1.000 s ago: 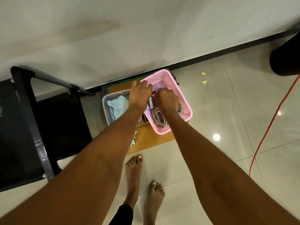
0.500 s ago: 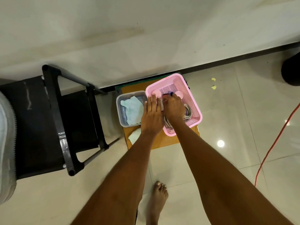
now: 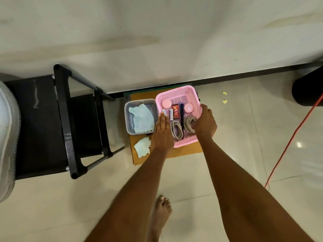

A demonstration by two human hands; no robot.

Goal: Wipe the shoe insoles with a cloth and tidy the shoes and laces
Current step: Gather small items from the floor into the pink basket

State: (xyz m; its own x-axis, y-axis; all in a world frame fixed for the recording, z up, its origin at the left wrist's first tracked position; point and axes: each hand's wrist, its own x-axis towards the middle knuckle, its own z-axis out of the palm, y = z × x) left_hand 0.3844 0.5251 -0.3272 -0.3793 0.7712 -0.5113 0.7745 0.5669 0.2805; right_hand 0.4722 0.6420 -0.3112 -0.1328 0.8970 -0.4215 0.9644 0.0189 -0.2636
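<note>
Nearest, a bare foot [image 3: 161, 209] on pale floor tiles [image 3: 218, 172], both forearms reaching away. Left hand [image 3: 161, 135] lies flat, fingers straight and together, along the left wall of the pink basket [image 3: 176, 90]; holds nothing. Right hand [image 3: 205, 124] curls its fingers around the basket's right rim, gripping it. Basket sits on a brown mat [image 3: 185, 151] by the wall. Inside, near end: two coiled grey-beige laces [image 3: 176, 131], side by side, a dark pen [image 3: 182, 116] between them. Further in: white tubes, red packet [image 3: 175, 111], two pink round lids [image 3: 166, 103]. Left of the basket, a clear tub [image 3: 128, 126] holds a crumpled pale-green cloth [image 3: 142, 120]; second cloth piece [image 3: 142, 149] lies on the mat nearer. Black chair [image 3: 57, 123] far left. Red cable [image 3: 288, 142] right.
</note>
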